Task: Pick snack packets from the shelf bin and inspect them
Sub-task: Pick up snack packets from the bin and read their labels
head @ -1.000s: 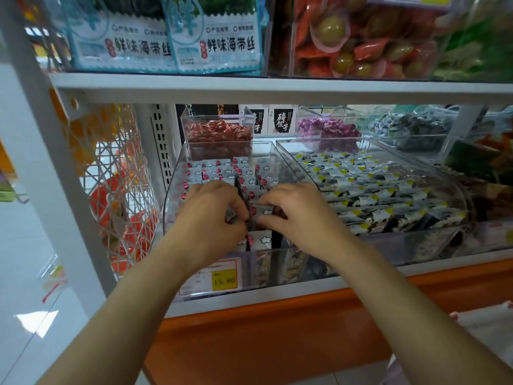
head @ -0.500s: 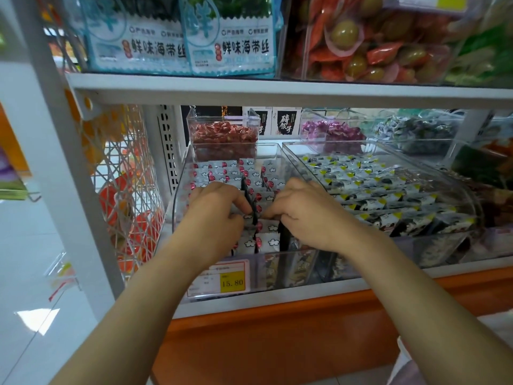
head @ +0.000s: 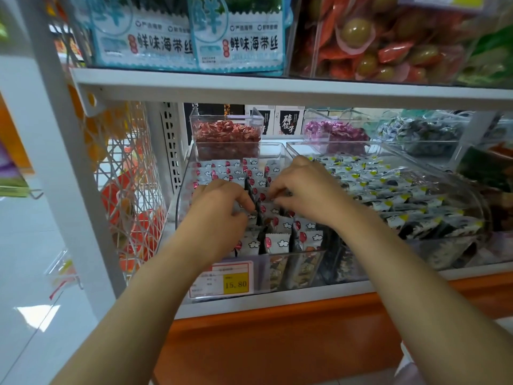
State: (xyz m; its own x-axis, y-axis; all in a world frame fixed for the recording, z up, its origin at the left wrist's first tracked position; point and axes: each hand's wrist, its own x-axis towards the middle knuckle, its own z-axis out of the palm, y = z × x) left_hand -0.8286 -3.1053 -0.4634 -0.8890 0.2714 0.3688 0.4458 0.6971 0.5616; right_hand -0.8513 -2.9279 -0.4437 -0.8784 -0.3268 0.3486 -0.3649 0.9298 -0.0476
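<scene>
In the bin (head: 261,276) on a white shelf (head: 277,304), left hand (head: 219,215) and right hand (head: 308,195) fingers (head: 277,190) apparently pinch packets (head: 277,241).

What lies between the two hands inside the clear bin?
In the head view, upright white snack packets with red dots stand between the left hand and the right hand, inside the clear bin; both hands pinch them.

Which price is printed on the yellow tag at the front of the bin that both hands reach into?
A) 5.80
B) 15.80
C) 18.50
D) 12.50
B: the yellow price tag on the front wall of the clear bin reads 15.80, just below the left hand.
</scene>
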